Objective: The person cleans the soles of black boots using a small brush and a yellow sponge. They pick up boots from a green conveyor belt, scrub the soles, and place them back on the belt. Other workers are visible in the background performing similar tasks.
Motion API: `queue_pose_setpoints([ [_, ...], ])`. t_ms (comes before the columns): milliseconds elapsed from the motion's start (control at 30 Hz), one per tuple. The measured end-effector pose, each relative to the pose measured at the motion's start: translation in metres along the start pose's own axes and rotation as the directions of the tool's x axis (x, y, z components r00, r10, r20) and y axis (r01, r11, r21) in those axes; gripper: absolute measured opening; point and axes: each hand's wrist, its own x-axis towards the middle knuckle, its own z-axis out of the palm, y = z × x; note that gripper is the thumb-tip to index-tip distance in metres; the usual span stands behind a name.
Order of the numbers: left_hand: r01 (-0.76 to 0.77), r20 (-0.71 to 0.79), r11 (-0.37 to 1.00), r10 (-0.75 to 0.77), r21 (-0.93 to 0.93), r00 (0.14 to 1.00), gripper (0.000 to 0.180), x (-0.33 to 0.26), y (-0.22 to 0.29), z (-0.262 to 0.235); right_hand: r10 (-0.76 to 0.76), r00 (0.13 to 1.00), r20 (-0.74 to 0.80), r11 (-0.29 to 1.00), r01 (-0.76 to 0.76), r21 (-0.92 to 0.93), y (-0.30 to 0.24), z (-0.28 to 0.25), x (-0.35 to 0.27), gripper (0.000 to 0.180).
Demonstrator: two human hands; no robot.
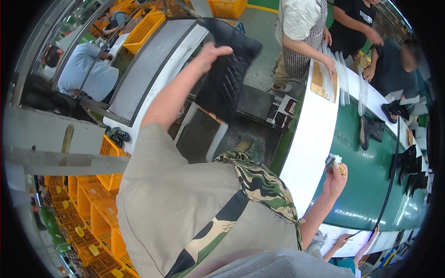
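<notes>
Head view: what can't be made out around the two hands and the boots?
All in the head view:
- Left hand: most of its fingers, hidden behind the black quilted boot.
- That boot's far side: turned away from the camera.
- Small item in the right hand: too small and partly covered by fingers to name.
- Black boots near the right rim: too small for fine detail.

Green-topped surface (357, 194) with white border (296, 169), near right fingers (335, 175). On green top, ahead and right of those fingers: black boots (372, 131). Farther right of them: row of dark footwear (409, 166) along far side. Well ahead, on white border: brown board (317, 82), translucent strips (344, 78) partly across it. Left of left fingers (225, 50): grey-topped surface (150, 69) with white edge.
</notes>
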Motion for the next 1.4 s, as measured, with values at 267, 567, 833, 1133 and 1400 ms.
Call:
queue_pose_setpoints([
  [267,-0.3,-0.635,0.954,0.217,-0.025,0.742,0.048,-0.005,0.097,-0.13,0.02,0.996,0.083,0.999,-0.018,-0.028,0.004,0.013,0.014,0.015],
  [567,-0.679,-0.944,0.675,-0.08,-0.288,0.321,0.032,-0.046,0.081,-0.202,0.037,0.998,0.057,0.999,-0.037,0.0,0.01,0.021,0.026,0.018],
  [833,-0.695,-0.911,0.682,-0.401,-0.23,-0.092,0.046,-0.087,0.035,-0.284,0.071,0.997,0.021,0.997,-0.071,-0.024,0.025,0.02,0.04,0.017],
  [1133,-0.694,-0.883,0.681,-0.447,-0.235,-0.14,0.05,-0.105,0.005,-0.312,0.161,0.986,-0.037,0.987,-0.162,-0.026,0.047,0.041,0.048,0.019],
  [1400,-0.564,-0.76,0.776,-0.539,-0.281,-0.364,0.047,-0.083,0.007,-0.279,0.138,0.99,-0.025,0.989,-0.139,-0.046,0.05,0.074,0.068,0.018],
])
